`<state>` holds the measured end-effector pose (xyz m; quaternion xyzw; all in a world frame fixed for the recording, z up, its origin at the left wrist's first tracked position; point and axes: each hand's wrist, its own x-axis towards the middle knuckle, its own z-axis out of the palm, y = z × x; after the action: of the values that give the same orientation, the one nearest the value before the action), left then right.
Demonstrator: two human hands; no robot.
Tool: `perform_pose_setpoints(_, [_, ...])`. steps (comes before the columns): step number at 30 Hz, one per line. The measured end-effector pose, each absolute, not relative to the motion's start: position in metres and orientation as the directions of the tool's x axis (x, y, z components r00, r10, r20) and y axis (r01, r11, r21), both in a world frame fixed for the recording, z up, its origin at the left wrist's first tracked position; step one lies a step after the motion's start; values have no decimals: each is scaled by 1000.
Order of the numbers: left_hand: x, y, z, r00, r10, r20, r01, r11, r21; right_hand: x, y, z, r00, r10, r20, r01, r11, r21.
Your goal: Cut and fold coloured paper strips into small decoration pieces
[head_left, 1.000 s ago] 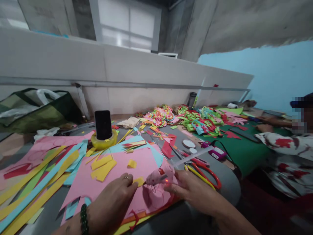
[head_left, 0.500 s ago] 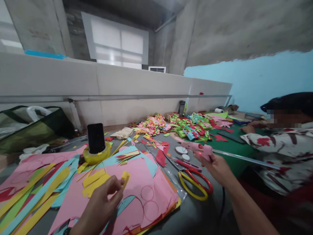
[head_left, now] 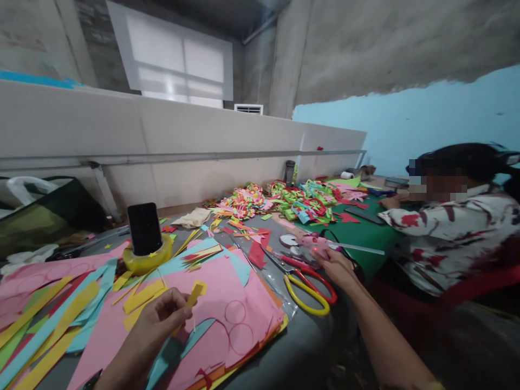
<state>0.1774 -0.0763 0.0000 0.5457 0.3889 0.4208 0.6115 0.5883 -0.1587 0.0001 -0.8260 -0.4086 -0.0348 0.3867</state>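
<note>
My left hand point(head_left: 162, 319) is closed on a small yellow paper piece point(head_left: 197, 291), pinched between thumb and fingers above pink sheets point(head_left: 215, 349) with drawn circles. A pink glue gun point(head_left: 319, 246) is in my right hand point(head_left: 339, 268), its clear glue stick point(head_left: 361, 249) pointing right. The gun is over the table behind the scissors point(head_left: 306, 292), which have red and yellow handles. Yellow paper pieces point(head_left: 144, 297) lie just beyond my left hand.
A phone point(head_left: 145, 227) stands in a yellow tape roll point(head_left: 148, 259). Colored paper strips point(head_left: 49, 325) spread at the left. Piled paper crafts point(head_left: 304, 201) lie at the back. A person in a patterned shirt point(head_left: 447, 222) sits at the right by a green surface point(head_left: 361, 233).
The view has turned slightly right. The yellow piece in my left hand now stands out further from the fingertips. My right hand still holds the glue gun, lower and nearer the table items.
</note>
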Motion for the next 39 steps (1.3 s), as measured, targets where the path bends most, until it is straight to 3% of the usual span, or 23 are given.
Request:
perform_pose_setpoints(9, [180,-77,1,314,946,-77,-140,127,982,605,-150,9,598,751,281,763,-425,-487])
perform_pose_setpoints(13, [179,-78,3,302,951,-70,-163,124,979,600,-166,18,609,736,295,775,-473,-419])
perform_pose_setpoints(17, [181,-81,8,272,961,-49,-151,93,984,553,-194,38,698,638,325,715,-594,-369])
perform_pose_setpoints(18, [182,-82,10,283,958,-48,-142,92,986,531,-199,41,680,637,364,731,-544,-412])
perform_pose_setpoints(20, [185,-84,11,322,946,-44,-123,88,988,478,-202,45,502,762,409,804,-238,-545])
perform_pose_setpoints(22, [187,-86,10,353,935,-24,-104,65,992,421,-197,43,205,926,318,745,64,-664])
perform_pose_setpoints(23, [188,-88,9,353,936,1,-97,35,995,396,-192,41,60,967,246,686,139,-714])
perform_pose_setpoints(27, [187,-91,7,266,932,247,-22,-251,968,329,-163,29,-95,971,221,462,239,-854])
perform_pose_setpoints(32, [184,-94,11,231,825,515,150,-554,819,313,-135,17,-44,965,259,313,260,-914])
perform_pose_setpoints(36, [182,-98,16,279,778,562,160,-615,772,316,-127,16,-10,966,258,205,255,-945])
perform_pose_setpoints(39, [180,-100,20,290,852,436,39,-466,884,321,-127,19,-26,975,220,127,221,-967])
